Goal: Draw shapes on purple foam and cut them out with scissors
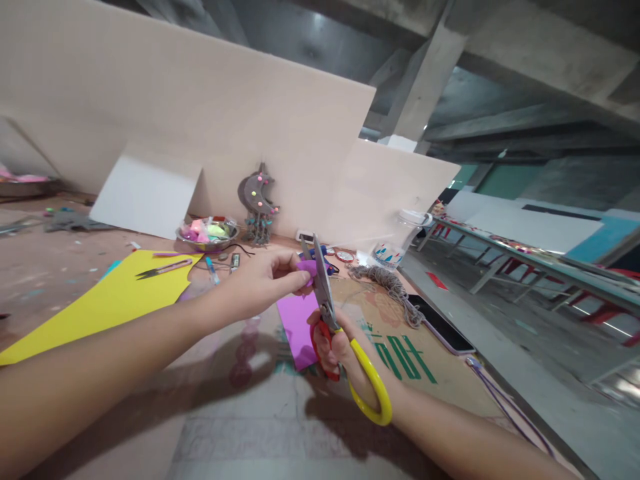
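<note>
A purple sheet lies below the fingers of the left hand. Scissors rise from the right hand, its fingers curled round the handles, presumably to steer the blades. The scissors' long axis runs steeply, tips pointing up and forward, just beside the left fingertips. There, thumb and forefinger pinch a small purple piece, apparently steadying it against the blades.

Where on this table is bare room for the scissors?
The widest bare patch appears nearest, on the tabletop below the purple sheet. A smaller one: the cardboard between the right hand and phone. Beyond the left hand, bowl and pen crowd it; beyond the right, grey cord.
</note>
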Demonstrator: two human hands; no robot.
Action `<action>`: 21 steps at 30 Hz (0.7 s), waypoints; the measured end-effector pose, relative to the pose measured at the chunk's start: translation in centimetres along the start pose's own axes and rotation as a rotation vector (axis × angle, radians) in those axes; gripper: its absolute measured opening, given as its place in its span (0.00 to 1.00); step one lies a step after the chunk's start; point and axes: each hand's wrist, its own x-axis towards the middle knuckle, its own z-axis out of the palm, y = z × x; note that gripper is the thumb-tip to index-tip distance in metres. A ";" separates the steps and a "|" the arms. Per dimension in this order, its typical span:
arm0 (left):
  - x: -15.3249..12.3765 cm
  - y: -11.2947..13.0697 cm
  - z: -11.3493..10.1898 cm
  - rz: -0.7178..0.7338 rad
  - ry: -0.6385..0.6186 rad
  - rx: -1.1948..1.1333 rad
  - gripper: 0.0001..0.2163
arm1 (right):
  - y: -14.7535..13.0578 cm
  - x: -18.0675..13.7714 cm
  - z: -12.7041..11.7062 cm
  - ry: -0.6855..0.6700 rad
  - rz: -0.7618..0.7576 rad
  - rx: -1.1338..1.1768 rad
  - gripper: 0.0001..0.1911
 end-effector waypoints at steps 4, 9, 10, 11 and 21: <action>0.1 -0.1 -0.1 -0.005 0.004 0.005 0.08 | 0.2 0.0 -0.1 0.001 0.012 -0.011 0.31; 0.2 -0.1 -0.4 0.011 0.017 0.080 0.09 | 0.4 -0.1 -0.4 -0.007 0.007 -0.015 0.30; 0.1 -0.1 -0.4 0.011 0.020 0.095 0.09 | 0.4 -0.1 -0.4 -0.011 0.008 -0.013 0.30; 0.1 -0.1 -0.4 0.011 0.021 0.106 0.09 | 0.4 -0.1 -0.4 -0.013 0.010 -0.012 0.29; 0.0 -0.1 -1.0 0.012 0.042 0.101 0.10 | 0.3 0.0 -0.4 -0.005 0.009 -0.057 0.31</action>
